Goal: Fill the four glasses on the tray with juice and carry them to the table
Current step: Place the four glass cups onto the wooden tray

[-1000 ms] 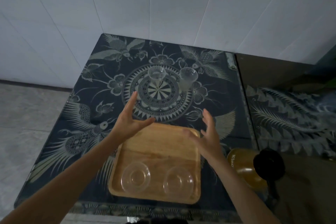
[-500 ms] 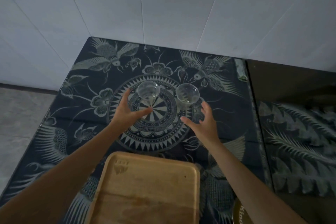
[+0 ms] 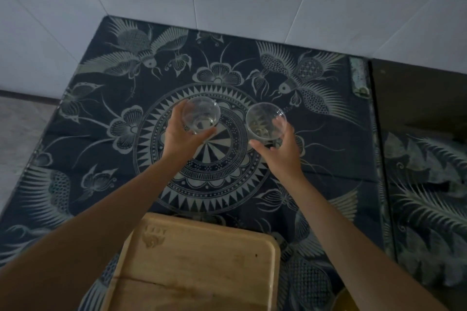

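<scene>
We've got L hand (image 3: pixel 182 137) wrapped round left glass (image 3: pixel 201 118), R hand (image 3: pixel 279 149) cupping right glass (image 3: pixel 265 125), both over counter (image 3: pixel 328 149) centre. Firm grip low on walls, keep upright, set onto tray (image 3: pixel 202 260).

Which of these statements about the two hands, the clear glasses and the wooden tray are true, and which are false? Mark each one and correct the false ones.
1. The left hand is wrapped around a clear glass. True.
2. The glass by the right hand is full of orange juice. False: that right-hand glass looks clear, with no orange juice visible in it.
3. The visible part of the wooden tray holds four glasses. False: no glasses stand on the part in view.
4. Both glasses are over the round pattern of the dark patterned tabletop. True.
5. The two hands are touching each other. False: they are apart, one at each glass.
</scene>
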A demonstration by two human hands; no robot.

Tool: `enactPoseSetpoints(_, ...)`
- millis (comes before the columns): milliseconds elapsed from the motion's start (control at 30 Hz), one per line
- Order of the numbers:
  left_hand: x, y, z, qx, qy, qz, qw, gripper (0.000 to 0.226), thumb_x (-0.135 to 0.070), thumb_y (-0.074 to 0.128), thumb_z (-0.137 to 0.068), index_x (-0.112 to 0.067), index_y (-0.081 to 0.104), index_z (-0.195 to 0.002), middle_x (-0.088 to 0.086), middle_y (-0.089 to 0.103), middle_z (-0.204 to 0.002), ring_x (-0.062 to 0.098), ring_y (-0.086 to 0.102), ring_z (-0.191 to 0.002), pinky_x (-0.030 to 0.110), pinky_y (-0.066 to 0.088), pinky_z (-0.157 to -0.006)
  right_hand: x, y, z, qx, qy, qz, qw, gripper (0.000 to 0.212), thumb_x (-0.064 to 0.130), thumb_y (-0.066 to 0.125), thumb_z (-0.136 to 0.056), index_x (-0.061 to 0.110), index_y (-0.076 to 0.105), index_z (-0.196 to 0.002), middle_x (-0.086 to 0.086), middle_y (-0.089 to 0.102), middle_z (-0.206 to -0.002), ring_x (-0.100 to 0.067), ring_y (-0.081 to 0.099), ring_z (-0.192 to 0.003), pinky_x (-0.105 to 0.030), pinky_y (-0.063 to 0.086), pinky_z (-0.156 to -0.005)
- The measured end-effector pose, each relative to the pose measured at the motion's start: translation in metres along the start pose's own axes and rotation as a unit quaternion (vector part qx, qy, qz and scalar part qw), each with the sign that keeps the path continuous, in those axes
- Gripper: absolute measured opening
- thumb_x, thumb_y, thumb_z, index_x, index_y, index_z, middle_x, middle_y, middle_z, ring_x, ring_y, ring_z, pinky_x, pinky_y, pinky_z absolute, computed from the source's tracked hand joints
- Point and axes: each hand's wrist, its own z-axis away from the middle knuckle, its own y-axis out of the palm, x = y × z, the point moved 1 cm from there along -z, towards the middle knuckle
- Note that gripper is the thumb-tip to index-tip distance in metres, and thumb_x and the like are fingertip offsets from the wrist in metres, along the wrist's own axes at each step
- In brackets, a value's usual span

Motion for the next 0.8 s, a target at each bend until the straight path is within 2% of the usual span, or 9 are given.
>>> enactPoseSetpoints(67, -0.004, 0.003, 0.002, -0.007, 0.004, -0.001, 1.0, 0.084, -0.036, 0.094, -0.068, -0.031, 0.048, -0.139, -0.02, 0.058, -0.132, 0.008, 0.056, -0.127, 0.047, 0.053, -0.107, -0.001, 0.0, -0.001, -0.007, -0.001, -0.005, 1.0, 0.081, 0.036, 0.081, -0.082, 0.024, 0.037, -0.149, 0.012, 0.047, -0.145, 0.001, 0.045, -0.128, 0.001, 0.039, -0.085)
enactPoseSetpoints(200, -0.009, 0.002, 0.008, 0.0, 0.008, 0.0, 1.0, 0.081, -0.033, 0.095, -0.069, -0.028, 0.051, -0.137, -0.028, 0.056, -0.127, -0.007, 0.054, -0.122, 0.042, 0.061, -0.096, -0.003, -0.001, 0.0, -0.012, -0.004, -0.014, 1.0, 0.077, 0.036, 0.081, -0.083, 0.025, 0.04, -0.147, 0.014, 0.05, -0.141, -0.001, 0.048, -0.127, 0.002, 0.038, -0.084)
enactPoseSetpoints(267, -0.011, -0.002, 0.013, 0.001, 0.011, 0.0, 1.0, 0.08, -0.029, 0.094, -0.071, -0.027, 0.05, -0.138, -0.022, 0.057, -0.13, -0.011, 0.053, -0.119, 0.036, 0.063, -0.09, -0.001, -0.003, 0.004, -0.01, -0.001, -0.021, 1.0, 0.077, 0.036, 0.081, -0.083, 0.025, 0.04, -0.147, 0.014, 0.049, -0.142, 0.0, 0.047, -0.127, 0.004, 0.038, -0.08)
enactPoseSetpoints(333, -0.014, -0.007, 0.019, 0.004, 0.018, -0.004, 1.0, 0.081, -0.028, 0.094, -0.072, -0.03, 0.049, -0.138, -0.016, 0.057, -0.135, -0.008, 0.055, -0.12, 0.032, 0.063, -0.089, 0.002, -0.007, 0.011, -0.013, -0.001, -0.026, 1.0, 0.077, 0.035, 0.081, -0.083, 0.025, 0.04, -0.147, 0.017, 0.048, -0.139, 0.004, 0.046, -0.126, 0.004, 0.038, -0.08)
enactPoseSetpoints(467, -0.017, -0.02, 0.034, 0.018, 0.027, 0.005, 0.999, 0.083, -0.027, 0.094, -0.071, -0.029, 0.049, -0.14, -0.014, 0.057, -0.136, 0.0, 0.057, -0.123, 0.032, 0.063, -0.091, 0.008, -0.014, 0.031, -0.016, -0.004, -0.04, 0.999, 0.072, 0.029, 0.081, -0.084, 0.023, 0.043, -0.145, 0.029, 0.047, -0.128, 0.028, 0.042, -0.113, 0.003, 0.039, -0.081)
enactPoseSetpoints(533, -0.019, -0.027, 0.044, 0.024, 0.037, 0.013, 0.999, 0.084, -0.025, 0.094, -0.071, -0.029, 0.049, -0.141, -0.012, 0.056, -0.138, 0.006, 0.057, -0.127, 0.031, 0.063, -0.09, 0.013, -0.017, 0.043, -0.016, -0.005, -0.04, 0.999, 0.073, 0.031, 0.081, -0.084, 0.025, 0.043, -0.145, 0.029, 0.046, -0.129, 0.031, 0.04, -0.111, 0.003, 0.04, -0.08)
enactPoseSetpoints(667, -0.028, -0.043, 0.069, 0.033, 0.062, 0.029, 0.997, 0.086, -0.024, 0.094, -0.072, -0.031, 0.047, -0.144, -0.016, 0.059, -0.133, 0.0, 0.06, -0.122, 0.027, 0.064, -0.084, 0.026, -0.023, 0.069, -0.022, -0.02, -0.04, 0.999, 0.074, 0.035, 0.081, -0.083, 0.027, 0.043, -0.145, 0.02, 0.049, -0.137, 0.011, 0.046, -0.123, -0.004, 0.046, -0.08)
enactPoseSetpoints(733, -0.031, -0.052, 0.083, 0.03, 0.065, 0.033, 0.997, 0.088, -0.024, 0.094, -0.071, -0.03, 0.046, -0.144, -0.021, 0.058, -0.127, -0.003, 0.06, -0.118, 0.029, 0.064, -0.084, 0.033, -0.026, 0.083, -0.021, -0.03, -0.039, 0.999, 0.073, 0.035, 0.081, -0.083, 0.026, 0.043, -0.145, 0.013, 0.049, -0.141, 0.0, 0.047, -0.126, 0.001, 0.043, -0.078)
enactPoseSetpoints(800, -0.034, -0.061, 0.097, 0.025, 0.071, 0.038, 0.996, 0.085, -0.023, 0.095, -0.07, -0.03, 0.047, -0.139, -0.022, 0.058, -0.123, 0.0, 0.061, -0.117, 0.035, 0.064, -0.088, 0.039, -0.027, 0.097, -0.022, -0.041, -0.034, 0.998, 0.072, 0.034, 0.081, -0.083, 0.025, 0.044, -0.144, 0.01, 0.049, -0.14, -0.002, 0.049, -0.124, 0.003, 0.04, -0.076)
